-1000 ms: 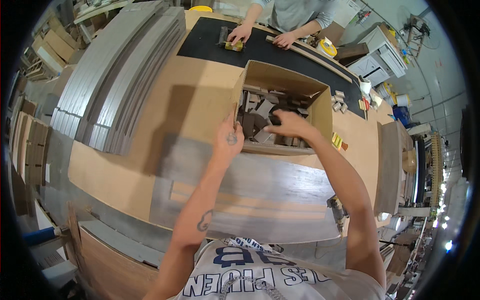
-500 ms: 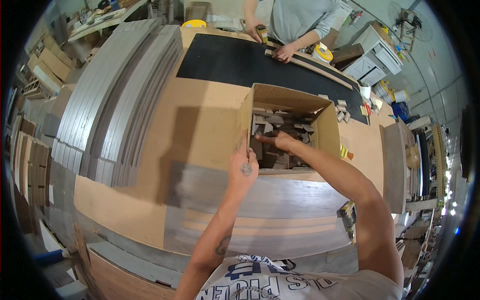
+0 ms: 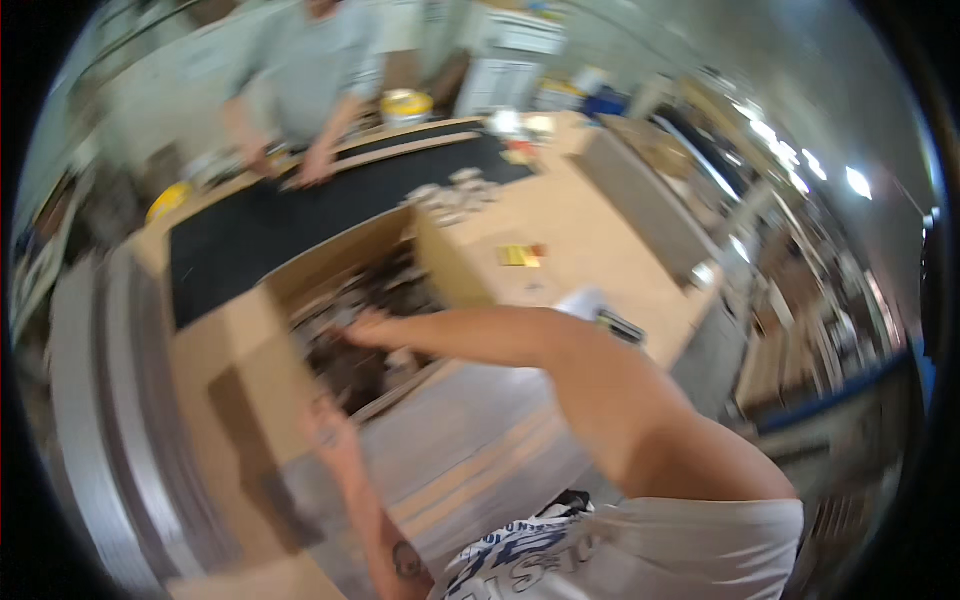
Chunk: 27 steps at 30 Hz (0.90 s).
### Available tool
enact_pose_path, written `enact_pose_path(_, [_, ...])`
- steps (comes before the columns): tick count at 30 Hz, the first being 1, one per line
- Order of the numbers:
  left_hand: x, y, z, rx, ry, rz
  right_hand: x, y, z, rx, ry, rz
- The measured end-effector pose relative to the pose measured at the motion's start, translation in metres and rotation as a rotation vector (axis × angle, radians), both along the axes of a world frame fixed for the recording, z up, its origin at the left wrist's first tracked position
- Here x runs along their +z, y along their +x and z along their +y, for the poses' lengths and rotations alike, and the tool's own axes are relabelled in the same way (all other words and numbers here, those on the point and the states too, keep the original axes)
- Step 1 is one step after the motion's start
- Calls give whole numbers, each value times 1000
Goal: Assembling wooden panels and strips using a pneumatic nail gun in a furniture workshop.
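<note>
A cardboard box (image 3: 462, 262) stands on the table, its top uncovered, with many small brown-grey wood pieces (image 3: 345, 372) inside. At its near left corner my left hand (image 3: 330, 432) grips the box wall, slightly smeared by motion. My right hand (image 3: 368, 328) reaches over the box's right wall and down among the wood pieces. Its fingers are blurred, so I cannot make out what they touch or hold.
Long grey boards (image 3: 105, 400) are stacked at left. Across the black mat (image 3: 225, 245), a person (image 3: 305, 90) handles a long wood strip (image 3: 400, 150). Small blocks (image 3: 455, 195) and a yellow item (image 3: 518, 256) lie right of the box. A grey panel (image 3: 450, 440) lies nearer me.
The view has swung to the right and tilted, so the table and box now appear further left. My left hand stays at the box corner and my right hand stays inside the box.
</note>
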<state>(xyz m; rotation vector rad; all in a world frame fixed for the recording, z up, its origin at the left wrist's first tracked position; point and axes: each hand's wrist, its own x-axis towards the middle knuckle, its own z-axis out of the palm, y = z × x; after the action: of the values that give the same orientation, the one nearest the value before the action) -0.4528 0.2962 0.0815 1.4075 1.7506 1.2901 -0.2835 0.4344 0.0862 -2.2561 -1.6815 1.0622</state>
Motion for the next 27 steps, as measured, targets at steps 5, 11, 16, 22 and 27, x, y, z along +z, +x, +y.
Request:
enact_pose_path(5, [-47,-36,10,-61,79,-77,-5,-37,-3,50,-135,503])
enact_pose_path(11, [-44,-20,11,-155,-3,-163,-28,-22,6,53,-162,208])
enact_pose_path(16, [-63,-44,-6,-84,76,-274,-19,-39,-15,114,-156,146])
enact_pose_path(22, [4,-10,-27,-89,117,-91,0,-25,-23,237,-191,130])
enact_pose_path(27, [-86,-43,-25,-201,133,95,-3,-13,-35,189,63,372])
